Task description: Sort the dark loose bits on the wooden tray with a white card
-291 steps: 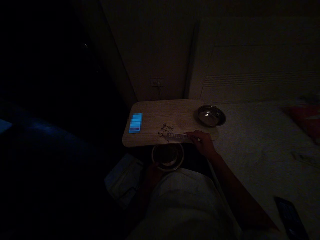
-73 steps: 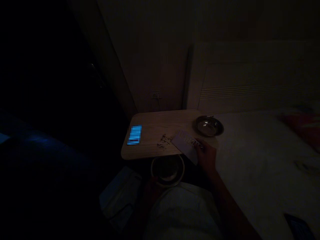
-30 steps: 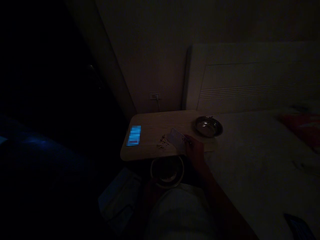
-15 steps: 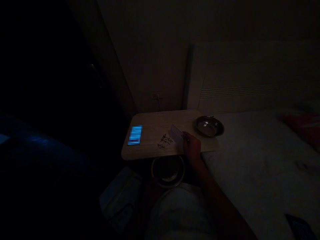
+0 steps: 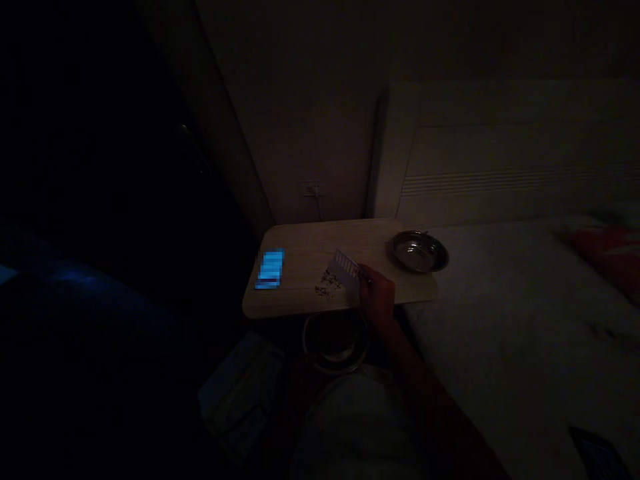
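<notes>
In the head view, my right hand is closed round the handle of a pale flat slotted tool. The tool's flat part is tilted over the small wooden-topped table. Beside and below its left edge lies a scatter of small dark bits. My left hand is dim, at the lower left rim of a round metal bowl, and seems to grip it. This bowl sits just under the table's front edge, close to my lap. Something pale shows inside it, too dark to name.
The room is very dark. On the table lie a lit phone at the left and a second metal bowl at the right. A wall socket with a plugged cable is behind. A bed stands at the right.
My right hand and the slotted tool have moved a little to the left, towards the dark bits. My left hand and the bowl have stayed in place.
</notes>
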`<state>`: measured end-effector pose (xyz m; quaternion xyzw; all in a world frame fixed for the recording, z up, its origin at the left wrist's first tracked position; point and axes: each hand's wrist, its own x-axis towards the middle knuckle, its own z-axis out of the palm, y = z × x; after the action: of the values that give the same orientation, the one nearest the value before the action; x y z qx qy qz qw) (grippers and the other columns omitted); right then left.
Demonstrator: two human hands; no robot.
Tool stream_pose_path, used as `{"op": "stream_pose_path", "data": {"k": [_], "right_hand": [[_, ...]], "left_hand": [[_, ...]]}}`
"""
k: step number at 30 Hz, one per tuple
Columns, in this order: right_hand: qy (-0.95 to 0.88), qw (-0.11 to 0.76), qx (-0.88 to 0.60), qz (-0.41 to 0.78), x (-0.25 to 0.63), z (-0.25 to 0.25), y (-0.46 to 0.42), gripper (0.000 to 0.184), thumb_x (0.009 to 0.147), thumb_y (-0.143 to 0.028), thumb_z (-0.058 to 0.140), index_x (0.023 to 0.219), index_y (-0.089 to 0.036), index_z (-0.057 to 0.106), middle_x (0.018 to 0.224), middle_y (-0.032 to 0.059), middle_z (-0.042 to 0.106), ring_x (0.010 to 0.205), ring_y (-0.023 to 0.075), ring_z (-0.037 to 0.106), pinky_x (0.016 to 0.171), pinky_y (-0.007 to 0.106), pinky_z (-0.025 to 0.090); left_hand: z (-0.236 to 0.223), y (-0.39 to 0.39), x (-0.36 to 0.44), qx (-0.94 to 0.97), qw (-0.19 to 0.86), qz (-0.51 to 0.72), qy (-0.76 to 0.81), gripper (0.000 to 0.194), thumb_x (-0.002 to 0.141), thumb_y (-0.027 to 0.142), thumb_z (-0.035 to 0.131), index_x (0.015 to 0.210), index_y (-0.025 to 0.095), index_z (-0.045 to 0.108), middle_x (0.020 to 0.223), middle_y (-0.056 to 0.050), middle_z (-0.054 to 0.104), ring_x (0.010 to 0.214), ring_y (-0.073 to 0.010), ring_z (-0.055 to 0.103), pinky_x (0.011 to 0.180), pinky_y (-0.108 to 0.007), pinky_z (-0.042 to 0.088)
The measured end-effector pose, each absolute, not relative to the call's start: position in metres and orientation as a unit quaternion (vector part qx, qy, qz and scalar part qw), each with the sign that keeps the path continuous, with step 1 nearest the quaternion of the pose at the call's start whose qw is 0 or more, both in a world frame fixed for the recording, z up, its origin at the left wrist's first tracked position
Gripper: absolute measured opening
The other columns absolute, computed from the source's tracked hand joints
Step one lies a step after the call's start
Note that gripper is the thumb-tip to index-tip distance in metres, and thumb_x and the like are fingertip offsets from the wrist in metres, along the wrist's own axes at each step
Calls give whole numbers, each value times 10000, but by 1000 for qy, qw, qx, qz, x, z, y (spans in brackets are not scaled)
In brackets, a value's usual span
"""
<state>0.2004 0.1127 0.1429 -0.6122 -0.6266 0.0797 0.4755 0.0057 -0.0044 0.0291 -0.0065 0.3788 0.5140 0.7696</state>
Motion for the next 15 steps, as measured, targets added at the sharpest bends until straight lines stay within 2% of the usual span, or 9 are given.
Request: {"op": "stream_pose_path", "data": {"k": [4,7,12,15], "right_hand": [[-622,487,-607,83,203,143,123,358,930,-258,480,1189,-195,719,1106,116,760,934,259,723,879,381,547],[-628,486,-601,87,201,143,133,354,924,-245,486,1179,-190,725,1110,116,760,936,255,725,878,373,545],[-636,477,-598,101,190,142,142,364,914,-219,489,1192,-194,722,1107,114,763,928,256,728,868,376,548],[-637,480,-594,109,187,142,141,363,916,-219,489,1193,-203,723,1104,106,765,927,252,729,867,373,550]], "left_hand": [[24,-4,4,-6,763,514,392,233,749,194,644,948,129,744,910,-118,799,1020,-340,719,1090,-520,429],[20,-4,2,1,797,479,368,202,771,207,655,925,108,741,967,-156,792,988,-337,726,1066,-509,449],[17,-7,1,-3,743,523,419,197,721,131,664,902,108,738,872,-123,793,986,-318,731,1070,-465,449],[22,-6,3,-1,768,498,403,206,759,182,649,934,121,741,937,-131,793,1062,-348,706,1079,-507,441]]}}
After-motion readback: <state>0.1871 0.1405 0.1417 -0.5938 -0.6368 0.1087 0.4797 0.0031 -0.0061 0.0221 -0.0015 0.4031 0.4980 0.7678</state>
